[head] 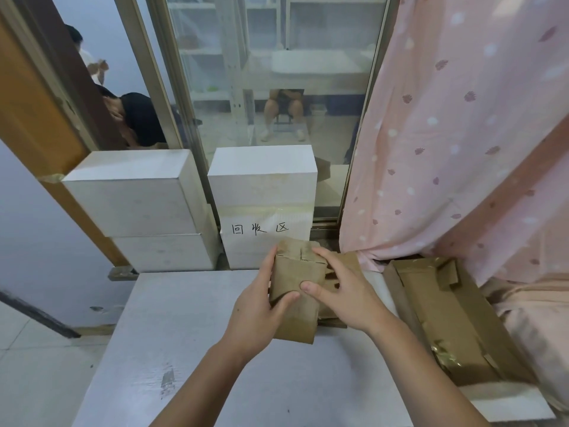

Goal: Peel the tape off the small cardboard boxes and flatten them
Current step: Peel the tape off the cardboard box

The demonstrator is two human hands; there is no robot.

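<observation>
White table point(191, 349), flattened cardboard point(455, 322) atop

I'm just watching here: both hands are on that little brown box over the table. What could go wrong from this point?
1. The small cardboard box is held up off the table by the left hand and right hand; picking at the tape on top could make it slip.
2. Tape on its top flaps looks worn and may tear off in bits.
3. The flattened cardboard hangs partly over the table's right edge, so a bump could knock it off.
</observation>
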